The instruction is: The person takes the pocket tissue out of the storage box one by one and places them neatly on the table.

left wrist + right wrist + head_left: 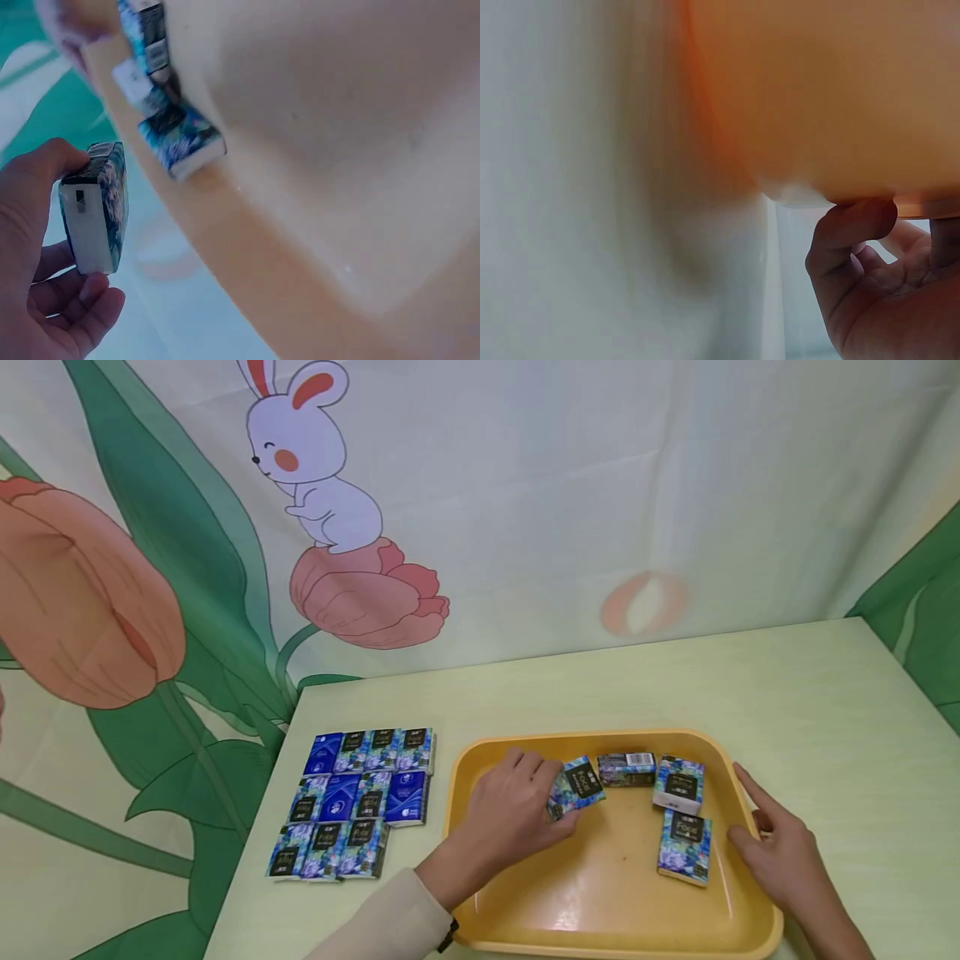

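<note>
My left hand (517, 806) pinches a small flower-printed tissue pack (576, 787) over the left half of the yellow tray (555, 918). In the left wrist view the pack (96, 210) stands on edge between thumb and fingers, its white side showing. My right hand (780, 852) holds the tray's right rim, thumb over the edge and index finger stretched along the outside. Three other tissue packs lie in the tray: one on its side with a barcode (627, 770), one tilted beside it (679, 783), and one flat below that (686, 848).
Left of the tray, several tissue packs (324, 852) lie in three neat rows on the pale green table (847, 718), some of them plain blue (407, 797). A cloth backdrop (525, 485) with a rabbit and tulips hangs behind the table.
</note>
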The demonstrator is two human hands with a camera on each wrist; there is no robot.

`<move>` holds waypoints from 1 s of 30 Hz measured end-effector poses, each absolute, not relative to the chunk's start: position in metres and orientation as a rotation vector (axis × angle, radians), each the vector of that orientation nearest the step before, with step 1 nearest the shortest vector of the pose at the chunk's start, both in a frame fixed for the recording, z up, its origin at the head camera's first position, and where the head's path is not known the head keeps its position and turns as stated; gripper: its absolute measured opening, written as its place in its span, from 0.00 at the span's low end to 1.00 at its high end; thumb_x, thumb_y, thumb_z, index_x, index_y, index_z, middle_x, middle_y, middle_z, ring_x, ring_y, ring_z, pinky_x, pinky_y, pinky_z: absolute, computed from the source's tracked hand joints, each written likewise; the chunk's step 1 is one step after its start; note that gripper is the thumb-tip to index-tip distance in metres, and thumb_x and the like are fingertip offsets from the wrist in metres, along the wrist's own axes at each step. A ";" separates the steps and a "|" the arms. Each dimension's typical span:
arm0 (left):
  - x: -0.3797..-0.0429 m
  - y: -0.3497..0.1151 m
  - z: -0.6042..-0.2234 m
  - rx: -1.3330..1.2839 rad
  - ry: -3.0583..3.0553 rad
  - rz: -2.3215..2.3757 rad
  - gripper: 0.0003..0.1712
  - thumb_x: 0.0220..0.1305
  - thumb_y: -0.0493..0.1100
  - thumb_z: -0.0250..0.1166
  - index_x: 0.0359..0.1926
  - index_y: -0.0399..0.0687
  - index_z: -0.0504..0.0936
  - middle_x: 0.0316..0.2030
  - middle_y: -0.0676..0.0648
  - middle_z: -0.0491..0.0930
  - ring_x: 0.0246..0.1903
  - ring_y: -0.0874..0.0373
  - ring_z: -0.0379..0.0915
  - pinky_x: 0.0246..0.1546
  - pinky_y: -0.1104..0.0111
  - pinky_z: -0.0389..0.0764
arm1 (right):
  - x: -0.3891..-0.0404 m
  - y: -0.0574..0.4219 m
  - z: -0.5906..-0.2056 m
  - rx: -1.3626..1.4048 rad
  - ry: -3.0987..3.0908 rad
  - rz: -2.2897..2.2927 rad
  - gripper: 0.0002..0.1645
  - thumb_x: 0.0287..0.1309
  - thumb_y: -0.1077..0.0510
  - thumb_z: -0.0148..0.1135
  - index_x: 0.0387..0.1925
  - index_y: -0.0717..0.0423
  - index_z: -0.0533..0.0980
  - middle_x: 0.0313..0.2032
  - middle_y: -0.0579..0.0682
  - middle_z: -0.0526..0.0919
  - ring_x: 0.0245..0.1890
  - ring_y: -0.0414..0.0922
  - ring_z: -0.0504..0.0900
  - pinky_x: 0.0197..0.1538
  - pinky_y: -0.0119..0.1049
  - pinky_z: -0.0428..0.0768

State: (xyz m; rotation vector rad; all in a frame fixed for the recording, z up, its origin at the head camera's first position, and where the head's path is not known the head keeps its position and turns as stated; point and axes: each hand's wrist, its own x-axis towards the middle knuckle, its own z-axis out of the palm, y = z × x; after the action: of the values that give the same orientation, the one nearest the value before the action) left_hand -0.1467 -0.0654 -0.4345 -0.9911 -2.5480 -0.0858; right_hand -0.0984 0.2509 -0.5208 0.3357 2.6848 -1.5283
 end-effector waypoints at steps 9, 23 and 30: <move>-0.124 -0.121 -0.432 -0.499 -2.655 -0.509 0.29 0.49 0.60 0.77 0.44 0.45 0.84 0.36 0.50 0.82 0.34 0.56 0.74 0.32 0.65 0.79 | -0.097 0.253 -0.521 0.325 2.682 -1.523 0.48 0.62 0.65 0.57 0.80 0.43 0.52 0.32 0.60 0.83 0.19 0.47 0.83 0.20 0.39 0.82; -0.091 -0.186 -0.466 0.218 -2.758 -0.462 0.33 0.51 0.61 0.76 0.46 0.38 0.86 0.40 0.39 0.84 0.37 0.41 0.82 0.39 0.48 0.82 | -0.094 0.251 -0.521 0.361 2.661 -1.512 0.48 0.63 0.64 0.56 0.80 0.41 0.52 0.34 0.62 0.82 0.19 0.48 0.83 0.21 0.39 0.82; -0.078 -0.209 -0.494 0.306 -2.809 -0.314 0.34 0.52 0.61 0.75 0.40 0.31 0.85 0.34 0.35 0.81 0.29 0.37 0.79 0.30 0.46 0.80 | -0.097 0.248 -0.522 0.328 2.698 -1.524 0.48 0.61 0.66 0.56 0.80 0.42 0.53 0.31 0.60 0.82 0.19 0.47 0.82 0.20 0.39 0.81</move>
State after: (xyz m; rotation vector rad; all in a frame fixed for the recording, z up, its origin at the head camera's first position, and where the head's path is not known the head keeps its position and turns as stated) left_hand -0.0781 -0.2085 -0.4944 0.3062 -2.8093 -0.3139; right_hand -0.0968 0.2482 -0.5216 0.3283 2.6985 -1.5238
